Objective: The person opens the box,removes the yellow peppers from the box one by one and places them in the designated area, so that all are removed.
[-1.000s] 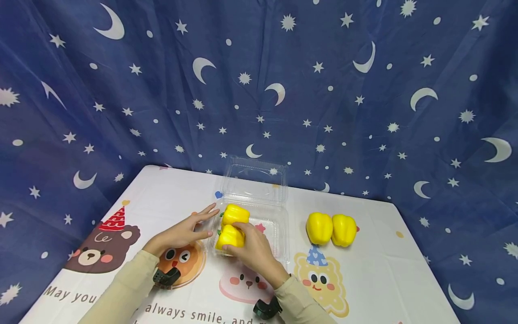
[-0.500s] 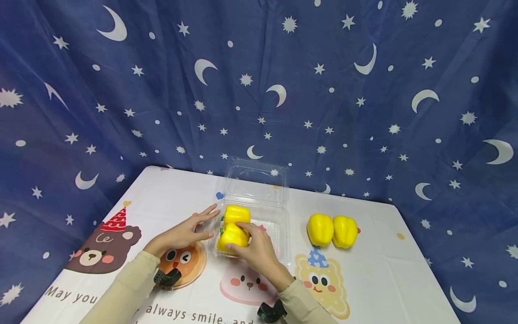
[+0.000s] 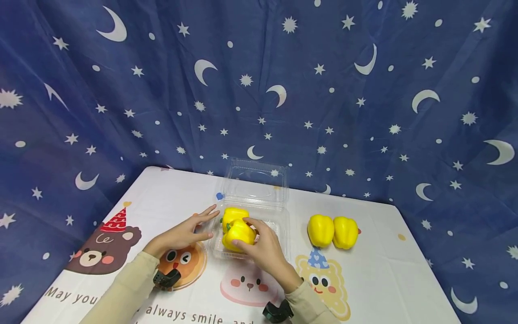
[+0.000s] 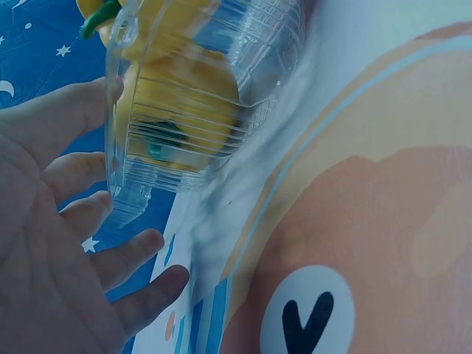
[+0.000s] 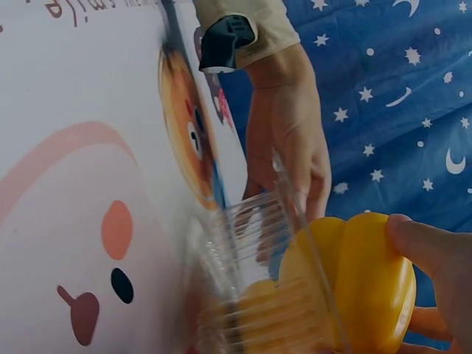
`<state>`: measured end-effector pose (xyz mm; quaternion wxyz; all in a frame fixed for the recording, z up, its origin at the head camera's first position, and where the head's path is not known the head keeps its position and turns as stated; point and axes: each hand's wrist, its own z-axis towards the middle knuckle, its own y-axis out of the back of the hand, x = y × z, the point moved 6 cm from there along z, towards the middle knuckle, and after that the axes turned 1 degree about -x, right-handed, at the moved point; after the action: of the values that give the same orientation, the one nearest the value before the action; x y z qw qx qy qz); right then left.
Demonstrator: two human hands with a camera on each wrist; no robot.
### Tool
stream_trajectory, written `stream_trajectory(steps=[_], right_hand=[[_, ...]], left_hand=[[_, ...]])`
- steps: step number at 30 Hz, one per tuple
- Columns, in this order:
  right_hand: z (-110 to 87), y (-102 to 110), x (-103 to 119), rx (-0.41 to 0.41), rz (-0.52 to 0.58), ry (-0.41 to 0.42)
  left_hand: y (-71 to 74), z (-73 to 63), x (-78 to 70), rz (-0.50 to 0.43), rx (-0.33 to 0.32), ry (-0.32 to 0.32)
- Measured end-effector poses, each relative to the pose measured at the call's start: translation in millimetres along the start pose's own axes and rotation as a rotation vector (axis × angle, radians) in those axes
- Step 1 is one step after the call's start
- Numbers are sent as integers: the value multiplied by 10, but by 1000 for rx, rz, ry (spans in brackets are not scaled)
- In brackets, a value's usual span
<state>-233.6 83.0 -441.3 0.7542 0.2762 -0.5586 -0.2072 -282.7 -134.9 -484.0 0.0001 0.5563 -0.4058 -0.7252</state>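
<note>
My right hand (image 3: 262, 245) grips a yellow bell pepper (image 3: 238, 236) between thumb and fingers at the front left of a clear plastic clamshell box (image 3: 279, 252). In the right wrist view this bell pepper (image 5: 372, 284) rises above the box's ridged wall (image 5: 254, 228). Behind it, a second yellow bell pepper (image 3: 236, 213) lies in the box, partly covered, its green stem to the left. My left hand (image 3: 184, 233) has its fingers spread at the box's left side; the left wrist view shows the fingertips right at the box's rim (image 4: 112, 133).
The box's clear lid (image 3: 256, 180) stands open at the back. Two more yellow bell peppers, one on the left (image 3: 321, 230) and one on the right (image 3: 345, 232), sit side by side on the white printed tablecloth (image 3: 380, 270). A blue star-patterned curtain (image 3: 344, 112) hangs behind the table.
My right hand has moved a little to the right with the front bell pepper, which now tilts with its stem upward and overlaps the rear one more. My left hand has stayed put.
</note>
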Motion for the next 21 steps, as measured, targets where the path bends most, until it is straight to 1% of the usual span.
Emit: stream_trajectory(steps=[8, 17, 21], right_hand=[[-23, 118, 23, -17, 41, -5], [-70, 280, -15, -37, 89, -64], [-86, 351, -32, -60, 92, -69]], left_hand=[[-5, 7, 3, -4, 0, 0], [-12, 15, 23, 2, -10, 10], [-11, 10, 29, 2, -9, 14]])
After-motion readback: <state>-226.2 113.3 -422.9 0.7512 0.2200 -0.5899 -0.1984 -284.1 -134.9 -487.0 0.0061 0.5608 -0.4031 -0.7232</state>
